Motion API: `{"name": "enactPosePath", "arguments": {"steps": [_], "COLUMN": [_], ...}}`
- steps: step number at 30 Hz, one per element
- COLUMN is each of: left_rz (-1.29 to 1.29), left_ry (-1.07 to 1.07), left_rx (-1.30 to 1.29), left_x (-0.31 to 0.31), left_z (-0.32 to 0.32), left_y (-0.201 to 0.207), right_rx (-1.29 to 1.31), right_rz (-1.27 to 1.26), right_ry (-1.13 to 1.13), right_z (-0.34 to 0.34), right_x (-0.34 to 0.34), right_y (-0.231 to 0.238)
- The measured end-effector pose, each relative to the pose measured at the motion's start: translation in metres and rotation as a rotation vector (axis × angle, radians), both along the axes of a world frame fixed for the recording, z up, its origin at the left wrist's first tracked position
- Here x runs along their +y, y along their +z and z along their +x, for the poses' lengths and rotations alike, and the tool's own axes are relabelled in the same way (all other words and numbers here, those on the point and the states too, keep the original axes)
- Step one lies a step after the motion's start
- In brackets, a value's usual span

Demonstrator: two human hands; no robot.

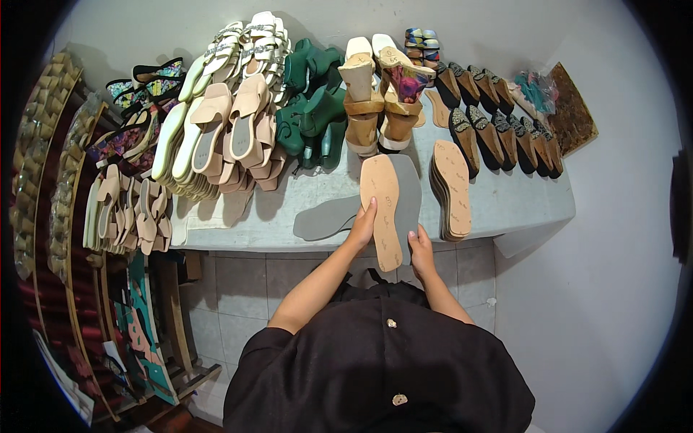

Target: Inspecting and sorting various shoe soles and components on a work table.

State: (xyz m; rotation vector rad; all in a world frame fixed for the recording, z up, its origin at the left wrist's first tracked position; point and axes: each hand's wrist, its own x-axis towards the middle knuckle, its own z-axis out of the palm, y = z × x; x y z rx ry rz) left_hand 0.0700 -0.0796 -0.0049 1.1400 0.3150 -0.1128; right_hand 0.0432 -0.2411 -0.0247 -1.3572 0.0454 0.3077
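Note:
In my left hand (363,226) is a tan shoe insole (385,180) with a square toe and small printed marks, fingers closed on its left edge. My right hand (421,252) grips a grey insole (410,191) near its lower end. The tan piece partly overlaps the grey one, both held over the table's front edge. Another grey insole (321,219) lies flat on the table to the left, its right end hidden behind the tan one. Just right of my hands stands a stack of tan insoles (452,177).
A cloth-covered table (516,206) carries beige sandals (249,123), green shoe forms (323,112), wooden-looking wedge soles (362,130) and several dark embellished slippers (498,141). Wooden racks (76,202) stand at the left. A white wall (592,289) bounds the right side.

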Motion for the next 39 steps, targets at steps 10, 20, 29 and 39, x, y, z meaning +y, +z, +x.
{"name": "enactPosePath", "arguments": {"steps": [10,20,29,39], "left_rz": [-0.184,0.308,1.528,1.482], "left_ry": [-0.008,0.141,-0.370,-0.501], "left_rx": [-0.134,-0.243,-0.074,-0.299], "left_x": [-0.028,-0.006,0.114,0.141], "left_z": [0.005,0.008,-0.023,-0.023], "left_y": [-0.016,-0.036,-0.021,0.013], "right_rx": [-0.462,-0.392,-0.490,-0.758], "right_rz": [-0.593,-0.819,-1.480,-1.236], "right_ry": [0.169,0.125,0.030,0.509], "right_z": [-0.001,0.003,0.027,0.037], "right_x": [0.016,0.015,0.024,0.091], "right_y": [0.015,0.019,0.002,0.021]}}
